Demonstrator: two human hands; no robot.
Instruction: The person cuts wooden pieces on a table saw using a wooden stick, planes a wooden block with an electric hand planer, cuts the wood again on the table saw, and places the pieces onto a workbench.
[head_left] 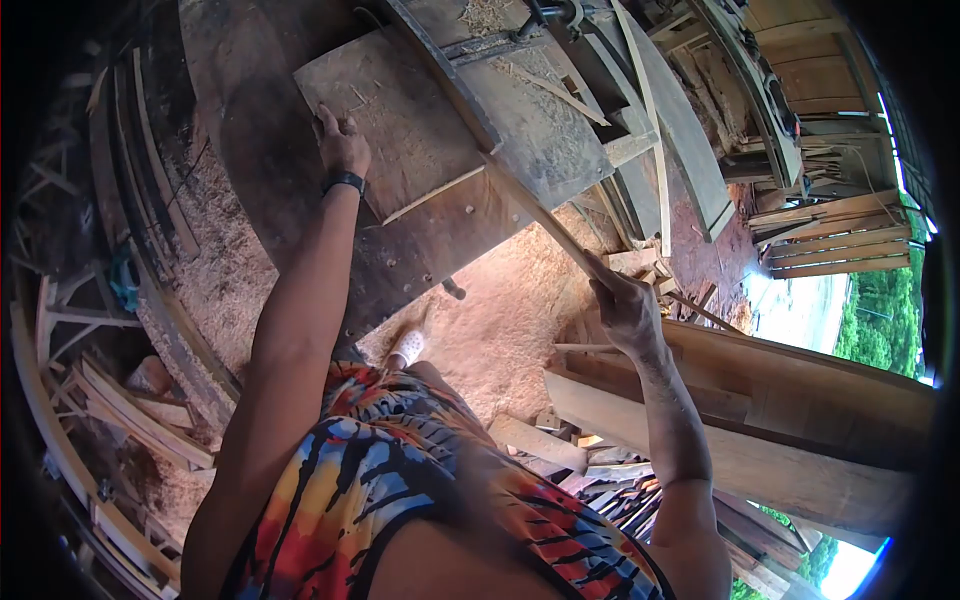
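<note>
My left hand (343, 148), with a dark band at the wrist, rests on a flat wooden board (405, 110). Its fingers are partly spread against the left edge of that board. The board lies on a dark, worn worktable (400, 265) and sits beside a long straight bar (455, 85) fixed across the table. Out to the right, my right hand (628, 312) is closed around the near end of a thin wooden strip (540, 215). The strip's far end reaches the table beside the end of the bar.
Sawdust (490, 300) covers the floor. A clamp (550, 15) and wood slivers (560, 92) lie on the far part of the table. Large planks (740, 450) lean at the right, and offcuts (540, 440) are scattered below. Long strips (150, 150) stand at the left.
</note>
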